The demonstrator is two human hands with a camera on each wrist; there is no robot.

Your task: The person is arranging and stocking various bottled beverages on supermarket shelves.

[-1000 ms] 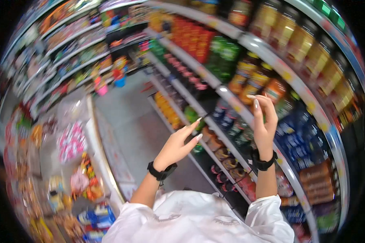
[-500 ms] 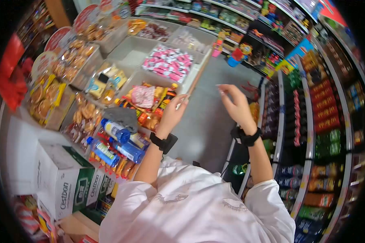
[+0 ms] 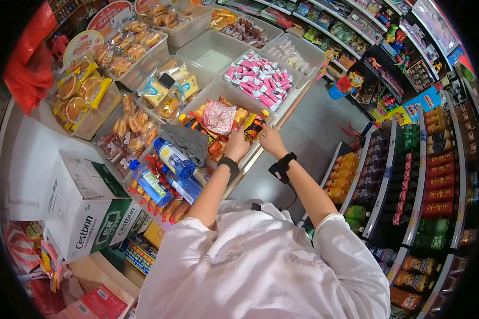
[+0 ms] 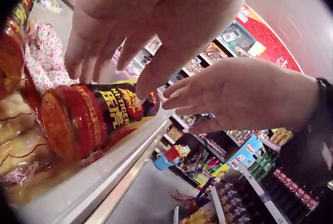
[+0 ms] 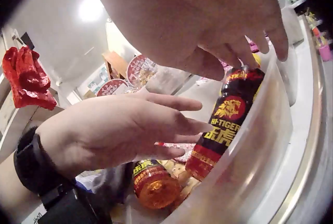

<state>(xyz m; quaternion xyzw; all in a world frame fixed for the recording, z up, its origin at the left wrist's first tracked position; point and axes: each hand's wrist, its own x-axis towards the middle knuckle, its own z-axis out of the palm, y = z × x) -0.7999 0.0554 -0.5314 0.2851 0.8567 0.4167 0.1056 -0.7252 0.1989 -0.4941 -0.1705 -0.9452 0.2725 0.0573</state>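
A Hi-Tiger drink bottle with a black and yellow label lies at the front edge of a clear bin. My left hand is at its side; in the left wrist view, its straight fingers spread over the bottle, with the thumb tip at the label. From the right, my right hand reaches the cap end. Its loosely extended fingers overlap that end of the bottle in the right wrist view. Another such bottle and a pink floral cloth-like bundle lie beside it.
Bins of wrapped breads and pink-and-white packets surround this one. Blue-capped bottles and a grey cloth lie to the left. Cestbon boxes stand nearby. Drink shelves line the aisle's right side.
The view has swung from the drink shelves to the snack counter. Both hands have moved from mid-air down to the Hi-Tiger bottle and come closer together.
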